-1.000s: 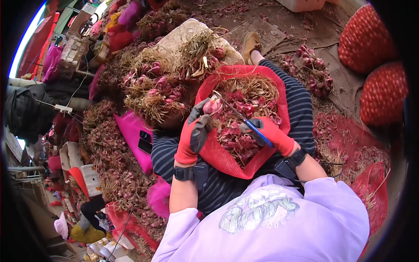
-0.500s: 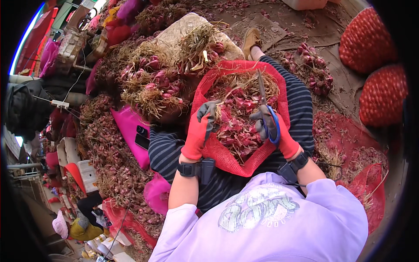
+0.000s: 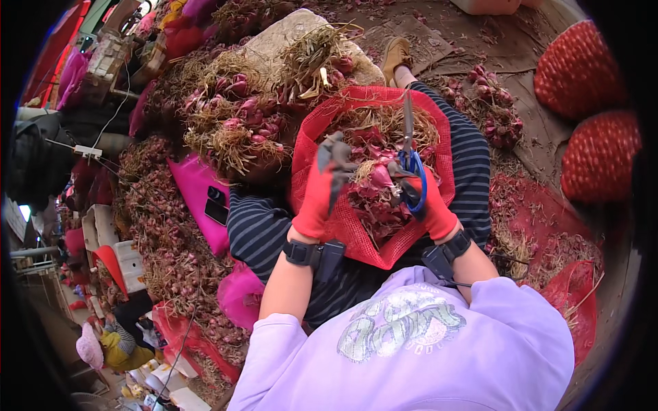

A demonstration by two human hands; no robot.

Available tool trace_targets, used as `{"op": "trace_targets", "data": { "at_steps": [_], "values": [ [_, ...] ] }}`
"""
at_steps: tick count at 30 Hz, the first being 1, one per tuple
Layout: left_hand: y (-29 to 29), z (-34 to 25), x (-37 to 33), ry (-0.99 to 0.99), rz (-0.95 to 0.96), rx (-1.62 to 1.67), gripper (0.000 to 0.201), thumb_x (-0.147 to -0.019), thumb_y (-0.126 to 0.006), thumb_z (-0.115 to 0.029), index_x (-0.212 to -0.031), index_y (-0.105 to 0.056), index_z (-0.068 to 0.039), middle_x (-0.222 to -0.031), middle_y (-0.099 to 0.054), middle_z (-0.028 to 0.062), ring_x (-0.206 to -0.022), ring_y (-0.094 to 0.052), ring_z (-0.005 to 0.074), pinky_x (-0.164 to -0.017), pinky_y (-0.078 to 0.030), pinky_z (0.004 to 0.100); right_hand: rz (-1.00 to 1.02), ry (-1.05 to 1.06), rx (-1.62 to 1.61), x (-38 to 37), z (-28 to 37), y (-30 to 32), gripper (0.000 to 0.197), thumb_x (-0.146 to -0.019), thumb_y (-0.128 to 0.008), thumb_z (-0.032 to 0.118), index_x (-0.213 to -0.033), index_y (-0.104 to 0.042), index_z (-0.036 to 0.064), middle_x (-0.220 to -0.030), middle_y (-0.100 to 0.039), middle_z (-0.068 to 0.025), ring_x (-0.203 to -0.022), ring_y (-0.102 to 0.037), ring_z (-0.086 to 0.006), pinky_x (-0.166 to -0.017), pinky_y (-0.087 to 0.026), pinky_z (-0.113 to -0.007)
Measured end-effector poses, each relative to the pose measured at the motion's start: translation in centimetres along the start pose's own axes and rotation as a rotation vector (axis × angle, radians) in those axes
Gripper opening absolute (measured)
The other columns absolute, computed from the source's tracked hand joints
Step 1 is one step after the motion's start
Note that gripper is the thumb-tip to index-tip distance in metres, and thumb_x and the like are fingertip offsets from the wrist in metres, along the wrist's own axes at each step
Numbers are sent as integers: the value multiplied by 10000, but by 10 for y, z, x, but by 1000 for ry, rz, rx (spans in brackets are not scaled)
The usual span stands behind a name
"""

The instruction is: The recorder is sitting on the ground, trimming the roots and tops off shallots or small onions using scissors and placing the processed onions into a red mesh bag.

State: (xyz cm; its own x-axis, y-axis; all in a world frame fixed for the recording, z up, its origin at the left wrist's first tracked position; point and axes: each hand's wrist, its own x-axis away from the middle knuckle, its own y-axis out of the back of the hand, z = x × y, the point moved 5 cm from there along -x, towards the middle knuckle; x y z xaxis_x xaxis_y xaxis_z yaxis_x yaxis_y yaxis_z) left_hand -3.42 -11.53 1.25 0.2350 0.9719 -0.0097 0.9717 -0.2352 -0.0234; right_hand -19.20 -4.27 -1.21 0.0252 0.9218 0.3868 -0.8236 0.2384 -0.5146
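Note:
My left hand (image 3: 325,183), in a red glove with grey fingers, is over the left side of a red mesh bag (image 3: 305,151) on my lap. Its fingers are apart, with the tips close to the roots of a shallot (image 3: 381,177). That bulb is beside the fingers of my right hand (image 3: 432,205), in a matching glove; which fingers support it is hard to make out. Closed around the blue handles of a pair of scissors (image 3: 409,130), my right hand has the blades pointing away from me. Dry shallot skins and root trimmings (image 3: 377,212) fill the bag.
Bunched shallots (image 3: 240,127) are heaped beyond my left knee, beside a pale block (image 3: 291,44). A phone (image 3: 216,204) rests on pink cloth at my left. Full red mesh sacks (image 3: 579,68) stand at the right. Another person (image 3: 123,346) is at the lower left.
My left fingers have spread and lifted slightly. A shallot now shows between my hands, where only skins were visible before. My right hand has shifted a little left, with the scissors more upright.

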Motion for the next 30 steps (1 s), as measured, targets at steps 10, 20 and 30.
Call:
{"op": "trace_targets", "data": {
  "at_steps": [10, 20, 30],
  "values": [
    [3, 25, 13, 499, 363, 125, 265, -898, -513, -235, -1046, -586, -27, -823, -547, -22, -706, -495, 51, -614, -403, 192, 92, 162, 253, -4, -7, 4, 172, -866, -631, 168, -966, -576, 39, -904, -621, 14, -745, -524, -34, -656, -426, -208],
    [-10, 33, 21, 482, 262, 334, 282, -925, -493, -123, -1194, -486, -42, -1043, -584, 54, -887, -585, 119, -766, -474, 216, -43, 474, 403, -9, -2, -10, 231, -841, -599, 34, -1066, -549, 10, -954, -602, -12, -831, -547, -62, -737, -450, -218],
    [20, -9, 10, 135, 174, 436, 496, -780, -501, 52, -1268, -410, 32, -1151, -542, 105, -1030, -582, 196, -898, -475, 274, 12, 454, 1311, 29, 39, 9, 517, -687, -735, 435, -969, -568, 35, -832, -603, -147, -753, -597, -335, -656, -473, -381]
  ]
}}
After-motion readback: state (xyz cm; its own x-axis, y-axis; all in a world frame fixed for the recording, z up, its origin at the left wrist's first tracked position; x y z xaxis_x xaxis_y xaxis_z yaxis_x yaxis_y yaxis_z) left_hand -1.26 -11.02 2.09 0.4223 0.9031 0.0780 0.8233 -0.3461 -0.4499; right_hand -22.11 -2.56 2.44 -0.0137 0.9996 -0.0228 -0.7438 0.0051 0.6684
